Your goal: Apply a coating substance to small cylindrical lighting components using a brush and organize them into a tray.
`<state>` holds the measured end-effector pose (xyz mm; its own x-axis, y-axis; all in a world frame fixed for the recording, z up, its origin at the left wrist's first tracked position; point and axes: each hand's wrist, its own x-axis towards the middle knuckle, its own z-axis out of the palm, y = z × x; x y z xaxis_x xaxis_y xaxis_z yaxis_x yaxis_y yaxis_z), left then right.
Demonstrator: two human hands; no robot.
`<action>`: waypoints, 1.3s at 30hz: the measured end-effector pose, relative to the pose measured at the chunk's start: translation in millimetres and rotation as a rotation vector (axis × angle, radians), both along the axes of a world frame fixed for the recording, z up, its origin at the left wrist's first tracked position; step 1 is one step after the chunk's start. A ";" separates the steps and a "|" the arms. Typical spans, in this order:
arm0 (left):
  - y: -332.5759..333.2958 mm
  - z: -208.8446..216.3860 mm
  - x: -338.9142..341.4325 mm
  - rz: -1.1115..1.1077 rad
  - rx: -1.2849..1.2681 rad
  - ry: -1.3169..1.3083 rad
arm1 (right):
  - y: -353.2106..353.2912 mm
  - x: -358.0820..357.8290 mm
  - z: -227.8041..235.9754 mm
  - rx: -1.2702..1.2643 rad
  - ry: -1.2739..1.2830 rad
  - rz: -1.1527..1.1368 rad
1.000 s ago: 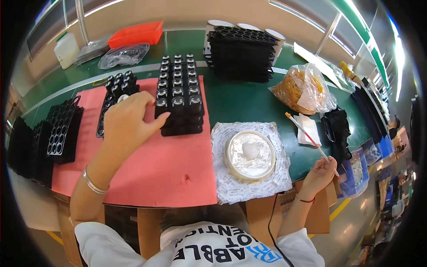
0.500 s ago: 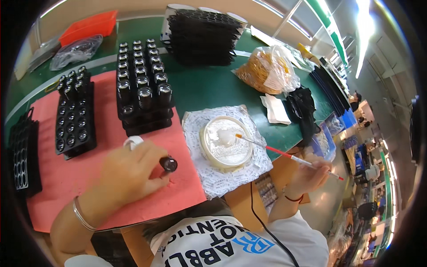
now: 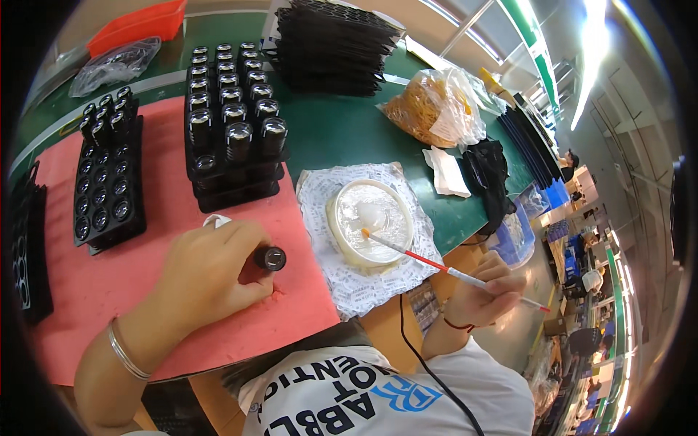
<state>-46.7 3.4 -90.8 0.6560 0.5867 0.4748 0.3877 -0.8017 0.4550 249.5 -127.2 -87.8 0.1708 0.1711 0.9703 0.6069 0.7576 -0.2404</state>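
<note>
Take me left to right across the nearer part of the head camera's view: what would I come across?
Black tray with round holes → black tray with cylinders at its far end → left hand → held black cylinder → round white dish → right hand.

Along the green table's (image 3: 327,138) near edge lie a pink mat (image 3: 163,236), white paper (image 3: 367,287) to its right, then black cloth (image 3: 488,173); black trays (image 3: 327,52) stand toward the far edge.
</note>
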 end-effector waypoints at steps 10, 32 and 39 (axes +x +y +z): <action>4.5 5.8 -2.0 -0.027 -0.430 -0.139 | 11.8 6.9 -26.7 -0.046 0.801 0.489; 11.1 14.3 -2.7 0.012 -0.688 -0.167 | 8.5 -85.4 -48.8 0.093 0.506 0.240; 11.2 17.7 -3.2 0.037 -0.724 -0.117 | 34.3 -78.4 -48.4 0.136 0.679 0.254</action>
